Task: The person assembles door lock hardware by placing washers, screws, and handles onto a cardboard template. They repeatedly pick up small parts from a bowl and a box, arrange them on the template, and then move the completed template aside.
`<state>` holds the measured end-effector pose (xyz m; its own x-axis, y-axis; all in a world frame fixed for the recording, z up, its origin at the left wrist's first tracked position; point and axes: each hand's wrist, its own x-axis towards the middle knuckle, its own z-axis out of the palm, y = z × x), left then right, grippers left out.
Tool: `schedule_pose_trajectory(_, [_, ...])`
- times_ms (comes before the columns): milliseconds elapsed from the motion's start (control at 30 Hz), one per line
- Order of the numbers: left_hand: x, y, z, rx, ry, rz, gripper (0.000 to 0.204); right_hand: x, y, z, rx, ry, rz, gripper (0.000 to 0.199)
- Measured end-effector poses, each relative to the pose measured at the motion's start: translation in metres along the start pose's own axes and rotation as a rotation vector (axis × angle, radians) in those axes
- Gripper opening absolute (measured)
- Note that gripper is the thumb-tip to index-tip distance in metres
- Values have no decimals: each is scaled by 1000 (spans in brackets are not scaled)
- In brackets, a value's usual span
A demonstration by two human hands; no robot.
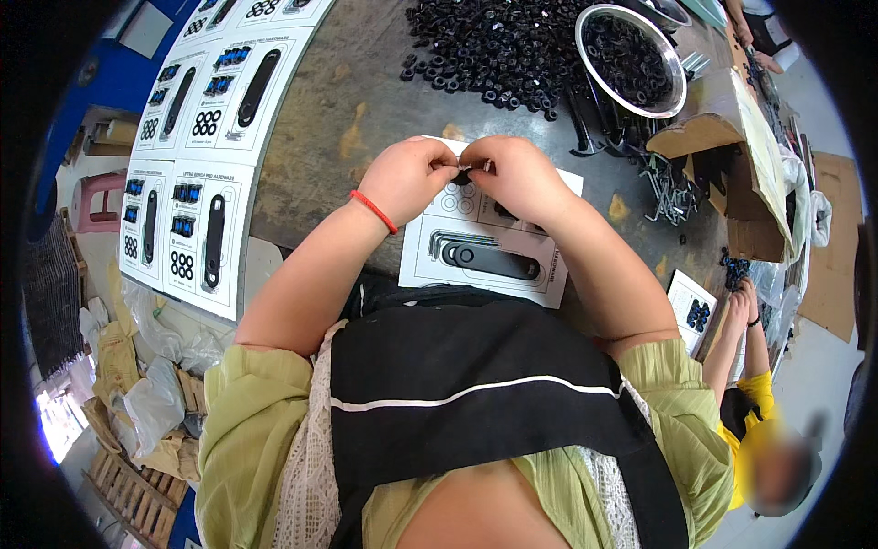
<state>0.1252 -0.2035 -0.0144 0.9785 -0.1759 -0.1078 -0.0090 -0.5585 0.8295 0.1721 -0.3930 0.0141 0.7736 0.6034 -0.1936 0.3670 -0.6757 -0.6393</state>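
Note:
Over the far part of a white printed card (416, 267), my left hand (409, 177) and my right hand (519, 179) meet with their fingertips pinched together. Between them is a small black part (463, 175), mostly covered by the fingers, so its exact kind is unclear. A flat black wrench (498, 263) and bent hex keys (457, 240) appear on the near half of the card, close to my body. Beside my left hand, dark ring shapes show on the card, partly covered.
Several filled hardware cards (190, 197) lie in rows at left. Loose black nuts or caps (503, 55) are heaped at the back, beside a metal bowl (631, 59) of black parts. Hex keys (672, 190) and an open cardboard box (754, 183) stand at right, near a co-worker's hands (743, 306).

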Motion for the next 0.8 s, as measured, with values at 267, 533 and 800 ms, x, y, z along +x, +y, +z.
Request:
schedule_pose_trajectory(267, [-5,-6,-4,89,157,-127,23,-12,-4,0,-158,178,118,16])
schedule_pose_trajectory(533, [-24,8,-7,86,-43,-139,21,-33,-16,5,-136,15,102,15])
schedule_pose_trajectory(800, [-16,3,7,168,240,18,15,-22,-15,22,-312,253,98,16])
